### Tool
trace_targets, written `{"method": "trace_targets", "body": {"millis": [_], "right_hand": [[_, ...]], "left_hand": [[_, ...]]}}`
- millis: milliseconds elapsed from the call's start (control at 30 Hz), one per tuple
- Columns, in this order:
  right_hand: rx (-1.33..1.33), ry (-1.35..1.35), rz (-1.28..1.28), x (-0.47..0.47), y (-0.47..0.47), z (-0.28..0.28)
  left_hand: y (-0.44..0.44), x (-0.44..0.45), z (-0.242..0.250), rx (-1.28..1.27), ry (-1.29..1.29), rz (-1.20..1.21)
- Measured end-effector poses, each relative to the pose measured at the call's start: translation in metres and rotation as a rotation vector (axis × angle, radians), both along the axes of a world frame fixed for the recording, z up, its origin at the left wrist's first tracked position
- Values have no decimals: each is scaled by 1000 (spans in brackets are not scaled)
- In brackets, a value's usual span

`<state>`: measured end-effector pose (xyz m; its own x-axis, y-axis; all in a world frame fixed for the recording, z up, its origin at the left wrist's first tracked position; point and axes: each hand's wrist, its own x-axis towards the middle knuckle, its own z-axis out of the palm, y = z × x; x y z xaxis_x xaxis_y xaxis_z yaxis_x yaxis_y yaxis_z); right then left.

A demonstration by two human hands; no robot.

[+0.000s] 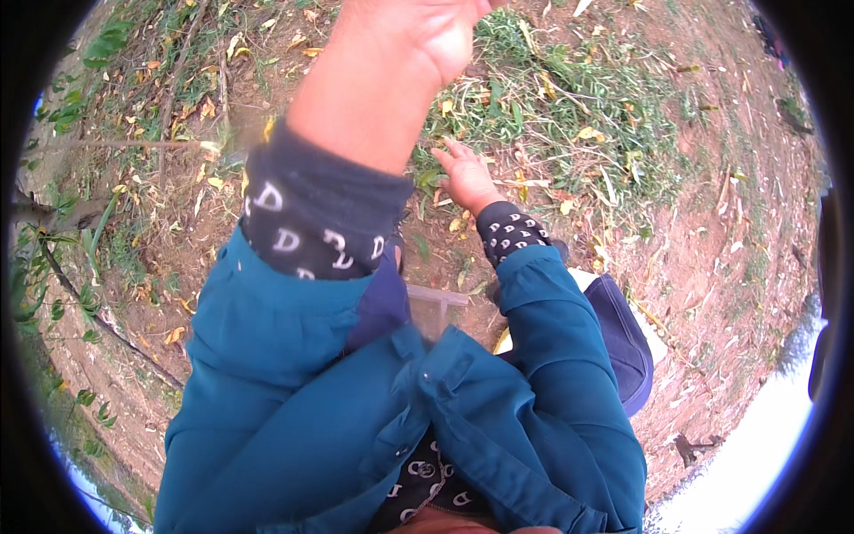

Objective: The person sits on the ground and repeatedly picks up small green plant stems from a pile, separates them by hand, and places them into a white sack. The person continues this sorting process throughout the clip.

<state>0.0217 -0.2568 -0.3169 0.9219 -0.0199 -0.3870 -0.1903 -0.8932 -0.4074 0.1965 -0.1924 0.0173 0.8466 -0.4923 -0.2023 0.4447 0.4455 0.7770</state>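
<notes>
My left hand [444, 37] is raised close to the camera at the top, palm side partly visible. Its fingers are cut off by the picture's edge, so any hold is hidden. Lower down and farther away, my right hand [467, 179] reaches over the ground with its fingers apart, holding nothing visible. It is at the near-left edge of a pile of cut green weeds [567, 113] mixed with dry stalks and yellow leaves. Both arms wear teal sleeves with dark, letter-patterned cuffs.
A thin stick [133, 143] with a pale end points in from the left. Leafy branches [67, 280] line the left side. Bare soil [720, 267] with dry litter lies right. Dark blue cloth [617, 340] covers my leg beside my right sleeve.
</notes>
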Motion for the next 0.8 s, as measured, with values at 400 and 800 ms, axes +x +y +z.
{"method": "trace_targets", "body": {"millis": [400, 800], "right_hand": [[-37, -57, 47, 2, 15, -38], [-25, -194, -194, 107, -36, 1]], "left_hand": [[-1, 27, -24, -82, -60, -147], [-4, 38, -26, -9, 37, -64]]}}
